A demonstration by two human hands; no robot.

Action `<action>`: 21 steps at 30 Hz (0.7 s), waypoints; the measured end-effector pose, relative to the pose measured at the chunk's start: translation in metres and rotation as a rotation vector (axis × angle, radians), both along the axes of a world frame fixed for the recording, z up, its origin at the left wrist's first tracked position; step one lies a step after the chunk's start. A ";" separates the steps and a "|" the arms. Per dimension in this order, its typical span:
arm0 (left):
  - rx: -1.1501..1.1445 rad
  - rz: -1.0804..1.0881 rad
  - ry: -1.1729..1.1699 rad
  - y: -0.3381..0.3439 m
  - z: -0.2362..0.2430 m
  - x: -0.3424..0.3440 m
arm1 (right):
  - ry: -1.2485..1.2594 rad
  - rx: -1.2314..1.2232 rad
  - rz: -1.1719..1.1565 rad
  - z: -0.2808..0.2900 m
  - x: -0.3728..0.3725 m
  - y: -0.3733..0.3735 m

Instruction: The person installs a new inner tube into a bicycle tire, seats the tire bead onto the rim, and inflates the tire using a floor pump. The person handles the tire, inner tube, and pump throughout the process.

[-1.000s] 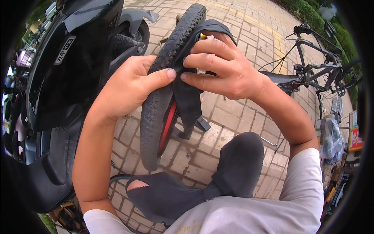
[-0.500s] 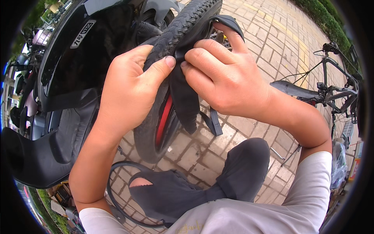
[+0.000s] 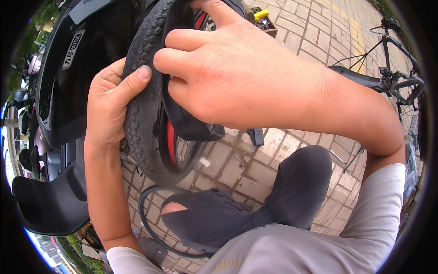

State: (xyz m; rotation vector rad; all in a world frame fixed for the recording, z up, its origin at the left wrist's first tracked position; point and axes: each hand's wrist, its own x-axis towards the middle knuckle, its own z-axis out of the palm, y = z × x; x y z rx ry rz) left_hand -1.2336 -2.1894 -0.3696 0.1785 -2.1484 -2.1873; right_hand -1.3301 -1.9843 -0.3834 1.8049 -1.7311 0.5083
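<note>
A knobby black bicycle tyre [image 3: 141, 148] on a wheel with a red rim [image 3: 171, 145] stands in front of me. My left hand [image 3: 107, 105] is closed round the tyre's left side, its thumb lying on the tread. To its right, my right hand [image 3: 223, 73] has curled fingers on a flat black inner tube [image 3: 198, 130] at the tyre's edge. The index finger reaches up towards the top of the wheel, where its tip is partly hidden. Below this hand the tube hangs in a slack fold beside the rim.
A glossy black scooter [image 3: 68, 86] stands close on the left. At the right lies a bicycle frame [image 3: 394, 77]. A box with a yellow-handled tool [image 3: 262, 14] sits beyond the wheel. A wrench [image 3: 337, 156] and a black hose-like loop [image 3: 143, 219] lie on the paving.
Both hands have moved left in view. The right hand has shifted across the wheel and looks larger, and the tube's hanging end is now folded up beneath it.
</note>
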 end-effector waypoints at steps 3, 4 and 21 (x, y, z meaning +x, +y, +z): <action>-0.122 0.021 0.001 -0.006 0.008 0.007 | 0.027 -0.129 -0.193 -0.003 0.024 -0.004; -0.175 0.041 0.010 -0.004 0.009 0.010 | 0.004 0.011 -0.308 0.010 0.039 -0.007; -1.593 0.514 0.067 0.011 0.025 0.043 | -0.837 -0.462 0.018 -0.111 0.045 -0.087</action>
